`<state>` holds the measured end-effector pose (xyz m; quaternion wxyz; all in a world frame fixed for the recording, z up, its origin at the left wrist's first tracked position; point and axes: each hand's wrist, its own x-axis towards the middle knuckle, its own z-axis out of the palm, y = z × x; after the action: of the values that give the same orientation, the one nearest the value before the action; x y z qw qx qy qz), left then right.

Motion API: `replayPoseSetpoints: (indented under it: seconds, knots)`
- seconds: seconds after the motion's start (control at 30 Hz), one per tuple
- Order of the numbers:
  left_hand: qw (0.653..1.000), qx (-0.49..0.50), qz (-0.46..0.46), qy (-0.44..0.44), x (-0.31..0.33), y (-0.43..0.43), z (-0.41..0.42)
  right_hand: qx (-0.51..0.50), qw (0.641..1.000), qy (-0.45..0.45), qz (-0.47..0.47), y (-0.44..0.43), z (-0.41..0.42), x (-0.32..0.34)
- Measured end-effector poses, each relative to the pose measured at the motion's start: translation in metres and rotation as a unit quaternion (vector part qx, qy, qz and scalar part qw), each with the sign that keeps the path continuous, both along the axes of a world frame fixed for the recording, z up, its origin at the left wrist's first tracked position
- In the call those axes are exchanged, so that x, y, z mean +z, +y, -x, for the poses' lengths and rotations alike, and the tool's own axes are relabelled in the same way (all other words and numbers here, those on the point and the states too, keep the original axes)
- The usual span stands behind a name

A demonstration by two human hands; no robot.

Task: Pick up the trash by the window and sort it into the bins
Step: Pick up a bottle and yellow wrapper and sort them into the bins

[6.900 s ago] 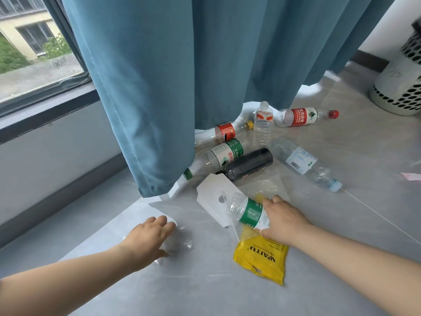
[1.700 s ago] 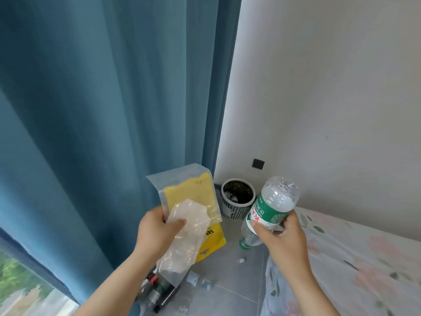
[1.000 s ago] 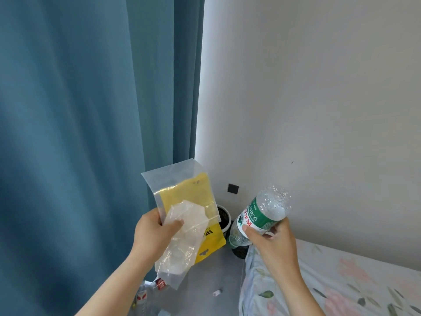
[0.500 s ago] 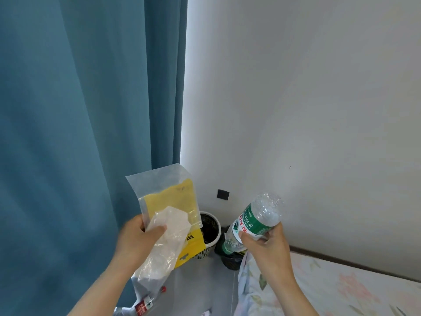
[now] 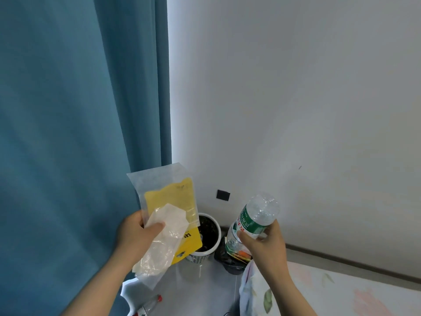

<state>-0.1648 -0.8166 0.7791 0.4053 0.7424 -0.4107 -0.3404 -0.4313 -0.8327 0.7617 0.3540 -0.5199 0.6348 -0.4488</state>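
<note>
A smooth grey floor (image 5: 200,286) is seen at the bottom of the view. The edge of a bed under a pale floral sheet (image 5: 341,295) lies to the right. A clear plastic bottle with a red cap (image 5: 151,303) lies on the floor by the curtain's hem.

Above the floor, two flat pieces of trash are gripped in the left hand (image 5: 136,233), with the fingers curled behind them and the thumb pressed across the front. One is a clear plastic pouch with a yellow card inside (image 5: 169,197), held upright. The other is a crumpled translucent wrapper (image 5: 164,245), which lies in front of the pouch and hangs below the hand.

A clear, ribbed water bottle with a green label (image 5: 252,220) is clasped in the right hand (image 5: 266,245) around its lower half. The bottle is tilted, with its base raised and its neck pointed down. All three items are held in the air, in front of the bins in this view.

Farther off, a round white bin with a perforated wall (image 5: 198,256) stands in the corner. A dark bin (image 5: 230,263) stands just beside it, partly hidden by the bottle. Some coloured packaging can be made out in the dark bin.

Behind them a plain matte white wall (image 5: 296,110) is met by a dark baseboard (image 5: 341,262). A small black square (image 5: 223,195) is fixed low on the wall. The left side is filled by a teal woven curtain (image 5: 68,133) hung in vertical folds.
</note>
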Motion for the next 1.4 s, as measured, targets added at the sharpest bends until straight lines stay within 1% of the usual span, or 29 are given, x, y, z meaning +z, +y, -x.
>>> replayPoseSetpoints:
  seconds: [0.3, 0.47, 0.57, 0.73, 0.93, 1.07, 1.2, 1.27, 1.4]
  knots:
    - [0.998, 0.040, -0.027, -0.047, -0.026, -0.127, 0.042, 0.065, 0.997, -0.022, -0.048, -0.143, 0.030, -0.036]
    - [0.993, 0.083, -0.052, -0.066, -0.054, -0.168, 0.057, 0.105, 0.991, -0.021, -0.086, -0.205, 0.039, -0.070]
    - [0.990, 0.097, -0.073, -0.077, -0.078, -0.185, 0.055, 0.109, 0.988, -0.022, -0.107, -0.228, 0.037, -0.099]
    - [0.984, 0.122, -0.112, -0.073, -0.140, -0.211, 0.039, 0.103, 0.983, -0.011, -0.149, -0.253, 0.025, -0.172]
    - [0.974, 0.121, -0.167, -0.090, -0.234, -0.244, 0.017, 0.071, 0.984, 0.013, -0.166, -0.291, 0.003, -0.253]
    - [0.970, 0.115, -0.189, -0.102, -0.294, -0.260, 0.008, 0.096, 0.982, 0.030, -0.159, -0.314, -0.014, -0.308]
    - [0.969, 0.115, -0.201, -0.081, -0.349, -0.269, -0.001, 0.097, 0.978, 0.043, -0.182, -0.326, -0.030, -0.377]
    - [0.971, 0.115, -0.201, -0.067, -0.372, -0.271, -0.004, 0.090, 0.977, 0.049, -0.188, -0.329, -0.039, -0.406]
    - [0.967, 0.103, -0.223, -0.074, -0.403, -0.274, -0.013, 0.063, 0.980, 0.050, -0.183, -0.336, -0.054, -0.447]
